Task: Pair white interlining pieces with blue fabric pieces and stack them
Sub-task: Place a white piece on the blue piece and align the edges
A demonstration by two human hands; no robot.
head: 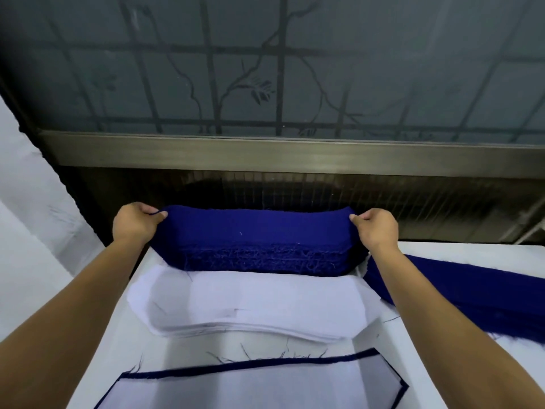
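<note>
I have both hands out at the far edge of the counter [124, 349]. My left grip [136, 222] is pinched on the left end of the top blue piece [256, 228], and my right grip [374, 228] is pinched on its right end, thumb against fingers on each side. Between the two grips that piece is stretched along the top of the blue stack [259, 259], whose frayed edges show many layers underneath; whether the piece has cleared the stack yet I cannot tell.

Just nearer to me than the grips lies the white stack [253, 302] of interlining, also many layers deep. Nearer still, close to my body, one white piece sits on a blue one, the blue showing as a thin border around it: that is the pair [236, 388] pile, and I can only make out the top of it. Out past my right grip, more loose blue fabric [472, 296] lies draped across the counter.

My reading is that the job is at an early stage. At least one pairing is done, both supply stacks look thick, and the step in hand is taking the next blue piece. It must then go onto the pile near me and get a white piece laid over it.
</note>
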